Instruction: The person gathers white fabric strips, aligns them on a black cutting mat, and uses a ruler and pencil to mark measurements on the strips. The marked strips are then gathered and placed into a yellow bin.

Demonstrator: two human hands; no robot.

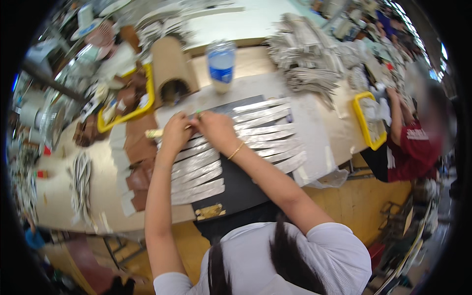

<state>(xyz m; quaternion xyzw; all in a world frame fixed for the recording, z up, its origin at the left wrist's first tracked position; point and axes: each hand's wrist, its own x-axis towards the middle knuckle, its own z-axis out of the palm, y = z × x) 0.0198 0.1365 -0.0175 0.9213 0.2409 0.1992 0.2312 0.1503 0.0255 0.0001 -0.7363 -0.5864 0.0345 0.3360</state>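
Observation:
Both hands meet over the far left part of a black board (231, 182). My left hand (177, 129) is closed, fingers bent together. A pale yellow strip-like piece (154, 133) juts out beside it; whether the hand grips it is unclear. My right hand (215, 129) is closed too, its fingertips touching or nearly touching the left's. A small green spot shows at its fingers, and what they pinch is too small to name. Under and around the hands, silvery-white strips (199, 172) lie side by side on the board's left. More strips (265, 132) fan along its right.
Brown leather-like pieces (140, 135) lie left of the board. Beyond stand a yellow basket (151, 81), a brown cardboard tube (169, 61) and a blue-labelled plastic cup (221, 66). Stacked pale strips (309, 54) fill the far right. A co-worker in red (418, 152) sits by another yellow basket (361, 120).

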